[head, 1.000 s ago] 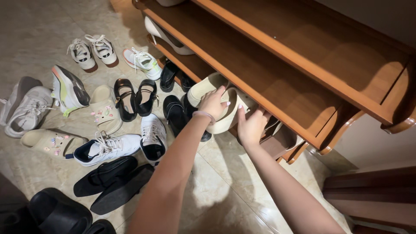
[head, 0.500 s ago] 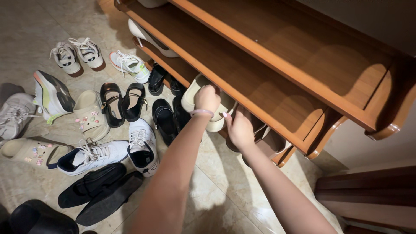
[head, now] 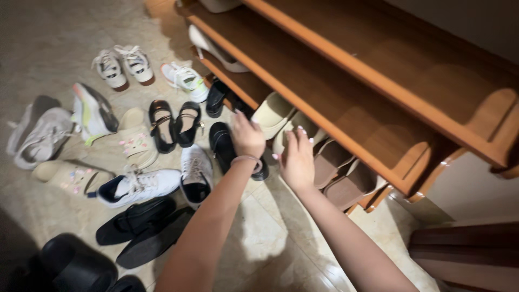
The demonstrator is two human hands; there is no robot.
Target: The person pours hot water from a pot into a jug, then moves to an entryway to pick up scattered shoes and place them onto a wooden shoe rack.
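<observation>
Hands [head: 270, 148] released smooth cream shoes [head: 281, 121]

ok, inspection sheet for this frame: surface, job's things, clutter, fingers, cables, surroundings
Surface: glossy beige tile floor.
Job's things: cream shoes on the lowest rack shelf; black loafer on the floor below the left hand.
Clutter: white sneakers, black strap shoes, beige clogs, black flats.
Fingers: left hand and right hand both empty, fingers spread.
Cables: nothing seen.
Surroundings: wooden shoe rack, tan shoes on its lowest shelf.
</observation>
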